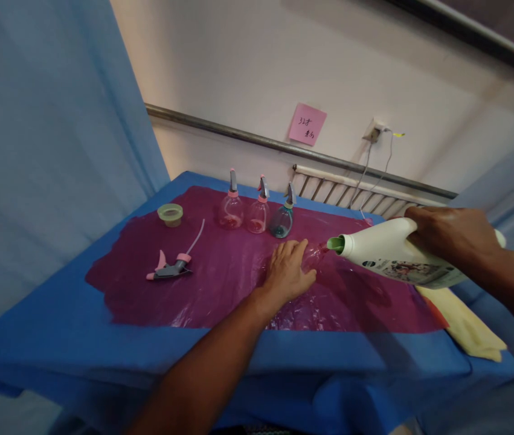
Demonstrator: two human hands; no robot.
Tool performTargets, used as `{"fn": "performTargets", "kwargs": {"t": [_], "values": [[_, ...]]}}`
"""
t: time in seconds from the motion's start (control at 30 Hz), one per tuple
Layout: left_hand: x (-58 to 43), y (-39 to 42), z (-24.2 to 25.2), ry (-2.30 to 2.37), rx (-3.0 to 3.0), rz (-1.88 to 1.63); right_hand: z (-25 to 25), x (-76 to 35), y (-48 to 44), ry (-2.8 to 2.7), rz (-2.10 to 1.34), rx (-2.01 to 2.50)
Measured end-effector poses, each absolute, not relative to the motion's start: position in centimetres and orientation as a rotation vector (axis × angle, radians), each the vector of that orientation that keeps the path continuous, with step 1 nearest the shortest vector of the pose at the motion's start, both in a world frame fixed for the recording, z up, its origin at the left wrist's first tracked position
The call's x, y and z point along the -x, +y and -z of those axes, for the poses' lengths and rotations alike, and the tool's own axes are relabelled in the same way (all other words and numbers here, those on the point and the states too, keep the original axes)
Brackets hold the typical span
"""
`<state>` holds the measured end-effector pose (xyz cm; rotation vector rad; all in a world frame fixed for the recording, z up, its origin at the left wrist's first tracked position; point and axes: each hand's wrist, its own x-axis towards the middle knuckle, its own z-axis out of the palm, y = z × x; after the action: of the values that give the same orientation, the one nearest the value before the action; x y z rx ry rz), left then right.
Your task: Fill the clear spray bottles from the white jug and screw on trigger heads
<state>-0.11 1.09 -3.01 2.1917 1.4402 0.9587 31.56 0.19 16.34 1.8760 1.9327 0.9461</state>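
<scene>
1. A pink note [307,124] with handwriting sticks to the wall [220,54] at one o'clock.
2. A socket [373,131] with cords [367,162] sits at two.
3. A metal rail [238,133] runs from ten toward three.
4. A yellow cloth [469,326] lies at four.
5. A blue curtain [52,151] hangs at nine.

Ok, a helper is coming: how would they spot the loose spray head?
On the blue-covered table lies a purple sheet; look toward its left side, nearer than the green bowl. The pink-and-grey spray head lies there, its tube bare, unlike those mounted on three standing bottles.
</scene>
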Motion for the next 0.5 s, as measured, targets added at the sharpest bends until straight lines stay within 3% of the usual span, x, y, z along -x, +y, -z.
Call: {"fn": "performTargets", "kwargs": {"t": [0.5], "values": [[0.3,1.2,2.7,1.448,-2.131,-0.979,-13.1,-32.7,1.1,2.001,-0.726,-2.192]]}}
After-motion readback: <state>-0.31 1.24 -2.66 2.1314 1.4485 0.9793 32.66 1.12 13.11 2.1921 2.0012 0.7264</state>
